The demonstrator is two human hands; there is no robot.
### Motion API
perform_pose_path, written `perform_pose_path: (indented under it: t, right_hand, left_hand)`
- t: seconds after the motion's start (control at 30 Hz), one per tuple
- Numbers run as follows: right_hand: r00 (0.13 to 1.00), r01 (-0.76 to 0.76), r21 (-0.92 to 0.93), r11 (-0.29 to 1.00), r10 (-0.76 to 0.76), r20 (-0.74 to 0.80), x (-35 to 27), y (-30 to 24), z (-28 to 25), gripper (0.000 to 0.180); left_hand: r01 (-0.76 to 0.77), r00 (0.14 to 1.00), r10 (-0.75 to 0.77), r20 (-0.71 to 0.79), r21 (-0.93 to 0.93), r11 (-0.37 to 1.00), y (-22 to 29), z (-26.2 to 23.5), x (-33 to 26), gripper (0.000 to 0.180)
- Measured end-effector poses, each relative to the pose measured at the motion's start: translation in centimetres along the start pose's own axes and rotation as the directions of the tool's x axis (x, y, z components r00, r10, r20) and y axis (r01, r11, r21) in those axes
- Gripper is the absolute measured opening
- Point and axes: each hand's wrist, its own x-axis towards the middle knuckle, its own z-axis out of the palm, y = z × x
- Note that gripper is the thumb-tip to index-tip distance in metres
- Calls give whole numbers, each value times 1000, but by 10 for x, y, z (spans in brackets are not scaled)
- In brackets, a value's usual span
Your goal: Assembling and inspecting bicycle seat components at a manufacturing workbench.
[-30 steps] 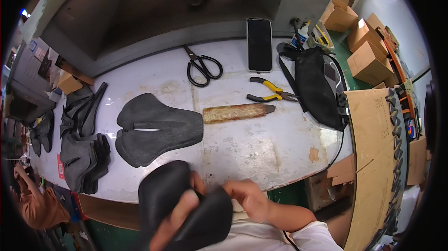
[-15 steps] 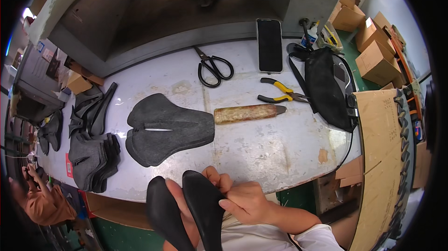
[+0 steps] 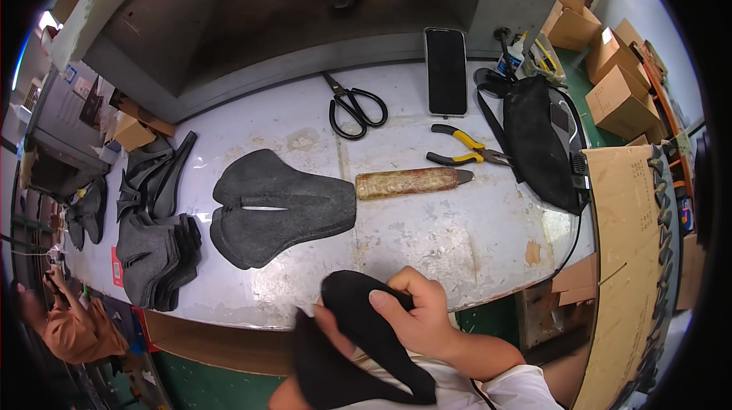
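So the black split piece is at the lower middle of the frame, up in front of the near edge of the tabletop. Right hand has it pinched by the upper edge, thumb on the near face. Left hand is mostly hidden behind it, showing between the two lobes, so can't tell how firmly it's gripping. Mid-frame there's a dark gray slotted pad lying flat, with a wrapped-handle tool just beside its narrow end. Scissors and phone sit upper middle, yellow-black pliers right of center.
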Motion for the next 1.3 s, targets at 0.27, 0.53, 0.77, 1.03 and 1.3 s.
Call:
perform_pose_path:
  t: [0.27,0.53,0.77,1.03,1.3]
  right_hand:
    - [992,117,-72,991,-113,57,2,-7,-2,18]
    - [981,-153,283,947,111,157,6,-16,-18,23]
    - [959,261,-248,933,-221,175,13,-12,-26,22]
    - [889,-303,323,897,143,436,11,-11,-13,23]
    - [750,-590,379,713,310,584,-10,-11,-20,25]
  left_hand:
    - [209,917,-157,367,-106,972,58,24,-13,57]
    - [39,983,-83,165,253,967,61,16,-16,53]
    - [90,989,-127,70,391,916,58,12,-25,51]
    - [15,999,-28,36,324,946,53,17,-29,49]
    - [-150,988,125,96,331,932,57,6,-17,47]
